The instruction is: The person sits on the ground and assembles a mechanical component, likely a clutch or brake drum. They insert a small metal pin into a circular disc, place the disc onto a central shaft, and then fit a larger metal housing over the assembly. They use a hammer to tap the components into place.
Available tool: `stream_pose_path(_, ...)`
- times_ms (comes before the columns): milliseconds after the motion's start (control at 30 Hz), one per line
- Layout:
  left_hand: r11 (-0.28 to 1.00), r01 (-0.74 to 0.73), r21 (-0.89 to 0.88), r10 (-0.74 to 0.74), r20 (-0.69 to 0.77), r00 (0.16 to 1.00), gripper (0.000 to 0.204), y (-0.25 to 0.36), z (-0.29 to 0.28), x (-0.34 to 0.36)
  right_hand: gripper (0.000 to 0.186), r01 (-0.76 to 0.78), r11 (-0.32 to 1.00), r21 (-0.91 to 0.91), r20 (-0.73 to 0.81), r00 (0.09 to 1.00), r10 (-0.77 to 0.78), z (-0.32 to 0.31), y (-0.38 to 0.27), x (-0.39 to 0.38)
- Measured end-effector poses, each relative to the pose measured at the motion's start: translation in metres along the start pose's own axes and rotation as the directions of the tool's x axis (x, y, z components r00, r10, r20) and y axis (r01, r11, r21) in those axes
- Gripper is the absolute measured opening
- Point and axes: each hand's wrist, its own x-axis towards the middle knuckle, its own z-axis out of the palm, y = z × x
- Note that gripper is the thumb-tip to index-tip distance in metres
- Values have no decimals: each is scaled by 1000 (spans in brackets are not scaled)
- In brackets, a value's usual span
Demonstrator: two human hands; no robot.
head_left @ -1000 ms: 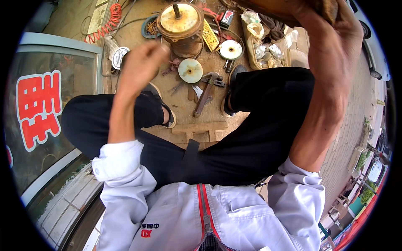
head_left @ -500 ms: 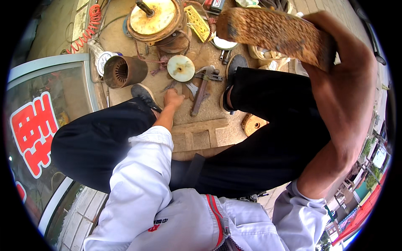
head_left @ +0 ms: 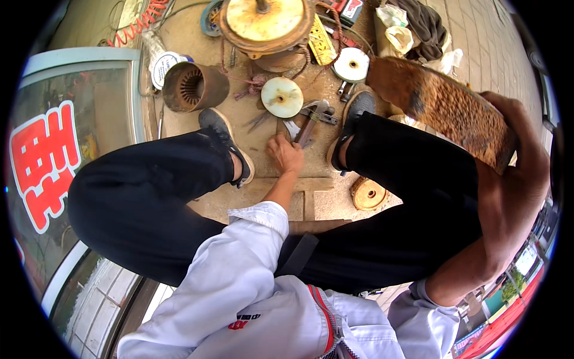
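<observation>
My right hand (head_left: 526, 134), raised at the right, is closed round one end of a rusty, rough-faced block (head_left: 457, 110). The block hangs in the air above my right knee, its other end pointing to the far left. Low over the ground between my feet, my left hand (head_left: 285, 155) is closed at the handle end of a hammer (head_left: 311, 127); its fingertips are partly hidden. Beside the handle lies a metal open-end wrench (head_left: 292, 127). A pale round disc (head_left: 281, 97) with a centre hole sits just beyond them.
A rusty round motor part with an upright shaft (head_left: 263, 24) stands at the far side. Left of it are a slotted metal cylinder (head_left: 194, 87) and a white tub (head_left: 166, 67). A yellow power strip (head_left: 321, 42), a second white disc (head_left: 351, 64) and a yellowish wheel (head_left: 369, 192) lie about.
My left hand has moved right, onto the hammer's handle, and the handle has turned. My right hand and the block have come lower and farther right. The whole view has shifted a little.
</observation>
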Motion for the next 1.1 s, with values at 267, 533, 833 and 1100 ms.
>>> stream_pose_path(267,937,-341,-79,349,119,930,68,25,12,-33,57,0,1000,4,0,1000,0,6,-11,8)
stream_pose_path(533,887,54,-459,16,147,989,25,-6,19,14,52,-20,1000,-12,21,1000,20,16,-23,19)
stream_pose_path(833,189,575,-796,-135,559,818,36,9,-48,95,50,-84,990,-110,14,996,86,15,-33,19)
stream_pose_path(1100,-185,478,-859,27,482,876,48,-34,-90,109,42,-92,980,-174,-76,994,80,15,-30,17)
